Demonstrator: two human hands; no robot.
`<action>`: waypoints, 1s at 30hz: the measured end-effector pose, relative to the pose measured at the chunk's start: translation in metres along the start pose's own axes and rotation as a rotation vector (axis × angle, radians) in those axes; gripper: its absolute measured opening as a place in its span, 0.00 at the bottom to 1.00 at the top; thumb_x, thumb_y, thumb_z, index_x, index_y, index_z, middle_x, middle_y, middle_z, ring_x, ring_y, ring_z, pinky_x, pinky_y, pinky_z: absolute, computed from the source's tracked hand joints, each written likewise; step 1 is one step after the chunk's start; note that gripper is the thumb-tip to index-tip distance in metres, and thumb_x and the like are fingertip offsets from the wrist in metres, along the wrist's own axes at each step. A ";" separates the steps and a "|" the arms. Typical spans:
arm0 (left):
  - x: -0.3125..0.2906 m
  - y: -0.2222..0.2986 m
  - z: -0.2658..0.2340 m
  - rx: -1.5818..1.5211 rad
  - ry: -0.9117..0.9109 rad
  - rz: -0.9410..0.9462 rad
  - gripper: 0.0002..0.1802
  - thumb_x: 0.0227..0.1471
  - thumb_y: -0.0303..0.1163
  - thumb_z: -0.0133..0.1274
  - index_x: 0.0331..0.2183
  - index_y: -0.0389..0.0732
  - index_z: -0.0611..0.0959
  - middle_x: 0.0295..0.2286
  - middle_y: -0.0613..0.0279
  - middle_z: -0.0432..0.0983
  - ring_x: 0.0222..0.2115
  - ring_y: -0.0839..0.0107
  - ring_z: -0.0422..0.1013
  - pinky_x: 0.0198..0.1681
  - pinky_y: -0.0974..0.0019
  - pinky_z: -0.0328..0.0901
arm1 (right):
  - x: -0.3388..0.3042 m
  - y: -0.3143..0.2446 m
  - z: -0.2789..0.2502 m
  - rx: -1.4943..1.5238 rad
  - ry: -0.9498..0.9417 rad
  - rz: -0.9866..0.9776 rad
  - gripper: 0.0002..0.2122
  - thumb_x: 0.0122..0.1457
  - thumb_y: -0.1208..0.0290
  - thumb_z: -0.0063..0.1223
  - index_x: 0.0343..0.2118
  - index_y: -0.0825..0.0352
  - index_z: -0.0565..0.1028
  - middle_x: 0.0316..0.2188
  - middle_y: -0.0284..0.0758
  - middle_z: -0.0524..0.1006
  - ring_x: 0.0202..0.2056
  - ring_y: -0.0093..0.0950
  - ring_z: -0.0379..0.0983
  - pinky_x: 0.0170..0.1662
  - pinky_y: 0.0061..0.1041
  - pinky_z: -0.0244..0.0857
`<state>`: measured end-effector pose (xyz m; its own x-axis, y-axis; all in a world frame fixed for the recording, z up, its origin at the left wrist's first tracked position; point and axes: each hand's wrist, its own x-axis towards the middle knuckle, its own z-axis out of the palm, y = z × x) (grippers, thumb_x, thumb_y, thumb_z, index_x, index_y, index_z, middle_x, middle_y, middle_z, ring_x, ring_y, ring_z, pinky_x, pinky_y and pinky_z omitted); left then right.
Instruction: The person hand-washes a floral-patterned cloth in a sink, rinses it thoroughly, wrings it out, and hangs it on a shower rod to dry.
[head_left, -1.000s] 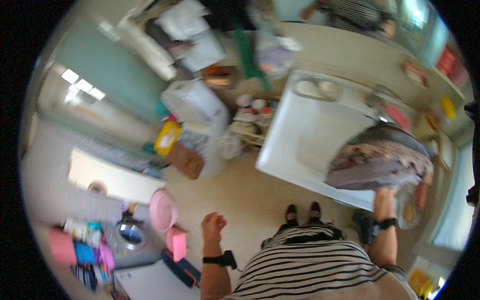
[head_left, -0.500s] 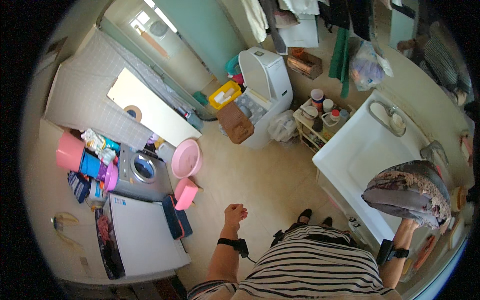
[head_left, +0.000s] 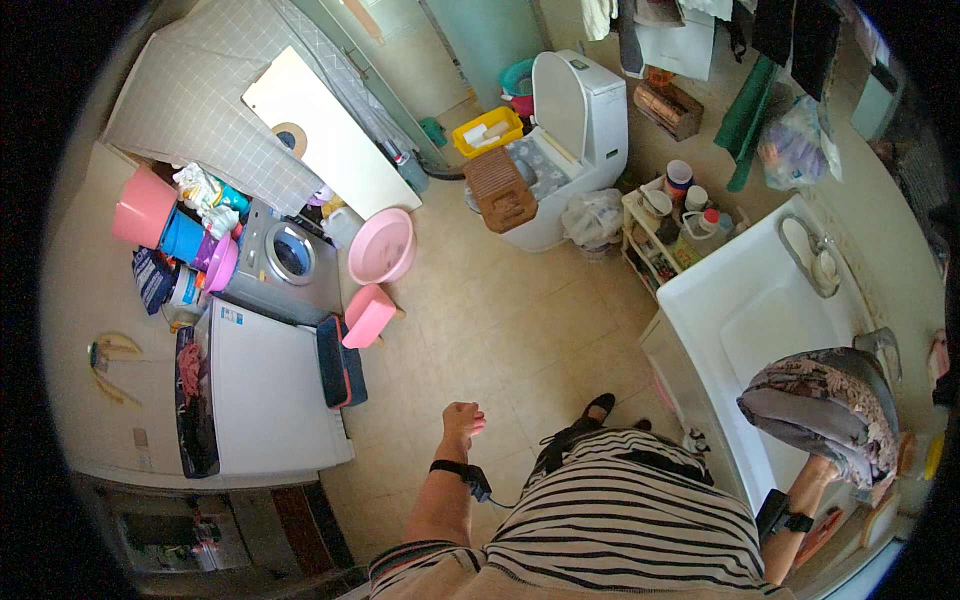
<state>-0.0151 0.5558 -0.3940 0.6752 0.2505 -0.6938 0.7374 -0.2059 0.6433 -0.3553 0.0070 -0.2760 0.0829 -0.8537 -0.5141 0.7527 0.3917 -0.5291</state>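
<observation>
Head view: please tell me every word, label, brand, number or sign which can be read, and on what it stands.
No text is readable.
Blue-and-white sticker on the white appliance: too small.
Dark mark on the toilet: too small.
Banded tub and red-capped jug: any print too small.
Patterned cloth: no lettering visible.

A grey front-loading washing machine [head_left: 250, 262] stands near a round pink basin [head_left: 383, 248] and a pink stool [head_left: 370, 316], with a white appliance [head_left: 270, 390] on its other side. A checked grey cloth [head_left: 210, 100] hangs behind a slanting white board [head_left: 300, 115]. Farther off, a toilet [head_left: 605, 110] has its lid raised, near a yellow basket [head_left: 513, 125] and a brown slatted board [head_left: 500, 190]. Bottles and tubs [head_left: 700, 232] crowd a small shelf [head_left: 645, 214], beside a plastic bag [head_left: 592, 215].
</observation>
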 end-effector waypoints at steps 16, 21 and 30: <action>-0.005 -0.022 0.031 0.032 -0.095 0.077 0.12 0.54 0.31 0.53 0.35 0.32 0.74 0.25 0.54 0.75 0.21 0.68 0.73 0.23 0.67 0.70 | 0.013 -0.004 -0.009 -0.051 -0.028 0.036 0.25 0.62 0.47 0.39 0.54 0.61 0.68 0.54 0.38 0.68 0.54 0.40 0.63 0.59 0.43 0.56; -0.005 -0.031 0.025 0.042 -0.052 0.027 0.11 0.53 0.31 0.53 0.36 0.34 0.74 0.25 0.56 0.75 0.21 0.67 0.74 0.24 0.66 0.71 | 0.016 -0.004 -0.012 -0.041 -0.033 0.043 0.25 0.62 0.47 0.40 0.54 0.61 0.68 0.54 0.38 0.68 0.54 0.40 0.63 0.59 0.43 0.56; -0.006 -0.023 0.029 0.035 -0.049 0.042 0.09 0.51 0.28 0.52 0.33 0.33 0.73 0.23 0.54 0.75 0.18 0.68 0.72 0.19 0.67 0.67 | 0.012 -0.005 -0.017 -0.007 -0.022 0.037 0.25 0.61 0.47 0.41 0.53 0.61 0.68 0.54 0.38 0.69 0.53 0.40 0.63 0.59 0.43 0.56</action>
<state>-0.0358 0.5310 -0.4138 0.7051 0.1945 -0.6819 0.7079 -0.2489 0.6610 -0.3695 0.0002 -0.2911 0.1251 -0.8462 -0.5180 0.7444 0.4252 -0.5148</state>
